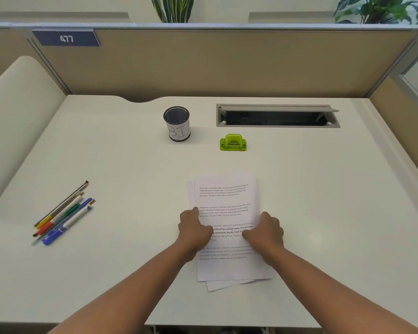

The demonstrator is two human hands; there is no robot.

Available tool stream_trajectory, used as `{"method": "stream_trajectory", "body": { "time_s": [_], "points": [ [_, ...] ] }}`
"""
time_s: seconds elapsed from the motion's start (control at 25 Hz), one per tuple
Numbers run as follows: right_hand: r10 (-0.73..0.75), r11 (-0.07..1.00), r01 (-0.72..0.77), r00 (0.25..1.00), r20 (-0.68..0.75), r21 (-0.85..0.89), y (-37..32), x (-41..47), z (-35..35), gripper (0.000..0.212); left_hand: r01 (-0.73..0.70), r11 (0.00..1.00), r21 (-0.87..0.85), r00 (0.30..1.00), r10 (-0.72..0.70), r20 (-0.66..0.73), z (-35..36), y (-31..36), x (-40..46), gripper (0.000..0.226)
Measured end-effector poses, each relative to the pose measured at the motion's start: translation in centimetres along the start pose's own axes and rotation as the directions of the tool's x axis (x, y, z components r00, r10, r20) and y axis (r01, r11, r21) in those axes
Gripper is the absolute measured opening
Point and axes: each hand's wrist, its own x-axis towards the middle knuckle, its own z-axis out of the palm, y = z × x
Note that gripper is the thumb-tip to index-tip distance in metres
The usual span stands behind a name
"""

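Observation:
A small stack of printed paper sheets (223,196) lies on the white desk (130,165) in front of me, the sheets slightly fanned out of line. My left hand (193,231) grips the stack's left edge, fingers curled. On the right edge, my right hand (266,233) holds the stack the same way, thumb lying on the top page. A green hole punch (233,142) stands beyond the paper. A mesh cup with a white label (177,124) stands to its left.
Several pens and markers (63,213) lie in a loose bundle at the desk's left. An open cable tray slot (276,116) is set into the desk at the back right. Beige partition walls (227,63) enclose the desk.

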Motion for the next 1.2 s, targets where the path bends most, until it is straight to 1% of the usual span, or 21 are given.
{"method": "stream_trajectory", "body": {
  "time_s": [0.08, 0.12, 0.24, 0.32, 0.4, 0.48, 0.52, 0.56, 0.6, 0.64, 0.68, 0.72, 0.8, 0.88, 0.96, 1.0, 1.08, 1.12, 1.16, 1.2],
  "points": [
    [0.019, 0.993, -0.027, 0.998, 0.068, 0.118, 0.0, 0.2, -0.2, 0.049, -0.012, 0.999, 0.036, 1.0, 0.012, 0.002, 0.0, -0.4, 0.1, 0.073],
    [0.018, 0.988, -0.032, 0.996, 0.093, 0.149, -0.1, 0.2, -0.2, 0.049, -0.03, 0.997, 0.076, 1.0, 0.03, -0.005, 0.1, -0.5, 0.0, 0.068],
    [0.005, 0.978, -0.028, 0.994, 0.113, 0.207, -0.5, -0.1, -0.3, 0.042, -0.098, 0.966, 0.238, 0.994, 0.104, -0.016, 0.4, -0.8, -0.1, 0.058],
    [-0.027, 0.957, -0.01, 0.992, 0.126, 0.289, -0.7, -0.2, -0.5, 0.049, -0.125, 0.948, 0.292, 0.99, 0.137, -0.02, 0.5, -1.1, -0.2, 0.057],
    [-0.062, 0.898, -0.022, 0.983, 0.174, 0.44, -0.7, -0.2, -0.9, 0.065, -0.153, 0.935, 0.32, 0.985, 0.17, -0.024, 0.6, -1.5, -0.3, 0.059],
    [-0.062, 0.801, -0.095, 0.969, 0.239, 0.591, -0.7, -0.2, -1.4, 0.078, -0.165, 0.928, 0.333, 0.982, 0.185, -0.028, 0.7, -1.6, -0.3, 0.06],
    [-0.041, 0.753, -0.147, 0.962, 0.269, 0.642, -0.6, 0.1, -1.6, 0.077, -0.165, 0.929, 0.332, 0.982, 0.185, -0.028, 0.7, -1.6, -0.2, 0.06],
    [-0.015, 0.714, -0.201, 0.954, 0.3, 0.671, -0.4, 0.4, -1.9, 0.069, -0.166, 0.93, 0.329, 0.982, 0.185, -0.025, 0.7, -1.7, -0.2, 0.059],
    [-0.003, 0.696, -0.237, 0.943, 0.332, 0.678, -0.3, 0.8, -2.2, 0.056, -0.168, 0.93, 0.328, 0.982, 0.186, -0.022, 0.6, -1.7, -0.2, 0.059],
    [-0.007, 0.699, -0.254, 0.932, 0.361, 0.668, -0.2, 1.1, -2.6, 0.042, -0.17, 0.93, 0.327, 0.982, 0.187, -0.021, 0.6, -1.8, -0.2, 0.059],
    [-0.016, 0.717, -0.255, 0.924, 0.381, 0.649, 0.0, 1.4, -2.9, 0.03, -0.173, 0.93, 0.325, 0.982, 0.19, -0.021, 0.6, -1.8, -0.1, 0.059],
    [-0.03, 0.749, -0.234, 0.922, 0.386, 0.619, 0.2, 1.7, -3.1, 0.025, -0.176, 0.93, 0.324, 0.981, 0.193, -0.021, 0.6, -1.8, -0.1, 0.059],
    [-0.078, 0.839, -0.126, 0.935, 0.346, 0.529, 0.4, 1.8, -3.5, 0.032, -0.181, 0.929, 0.322, 0.98, 0.198, -0.02, 0.6, -1.8, -0.1, 0.059],
    [-0.139, 0.88, -0.019, 0.945, 0.296, 0.475, 0.3, 1.4, -3.7, 0.04, -0.184, 0.933, 0.308, 0.979, 0.201, -0.022, 0.5, -1.8, 0.0, 0.062],
    [-0.194, 0.853, 0.025, 0.943, 0.271, 0.521, 0.4, 1.2, -4.0, 0.039, -0.169, 0.958, 0.232, 0.981, 0.185, -0.048, 0.0, -1.6, 0.2, 0.076],
    [-0.227, 0.822, 0.039, 0.938, 0.263, 0.568, 0.5, 1.1, -4.3, 0.037, -0.148, 0.977, 0.151, 0.984, 0.161, -0.078, -0.5, -1.3, 0.3, 0.088],
    [-0.324, 0.73, 0.081, 0.915, 0.24, 0.679, 0.6, 1.2, -5.2, 0.033, -0.116, 0.988, -0.099, 0.989, 0.105, -0.105, -2.0, 0.1, 0.6, 0.105],
    [-0.385, 0.671, 0.108, 0.897, 0.219, 0.734, 0.6, 1.2, -5.8, 0.032, -0.124, 0.957, -0.263, 0.991, 0.107, -0.078, -2.9, 1.1, 0.6, 0.105],
    [-0.444, 0.607, 0.137, 0.875, 0.191, 0.783, 0.5, 1.1, -6.5, 0.031, -0.136, 0.901, -0.411, 0.99, 0.136, -0.03, -3.8, 2.2, 0.6, 0.1],
    [-0.496, 0.544, 0.163, 0.854, 0.158, 0.823, 0.2, 1.0, -7.1, 0.031, -0.159, 0.842, -0.516, 0.981, 0.195, 0.015, -4.7, 3.2, 0.6, 0.088]
  ]
}}
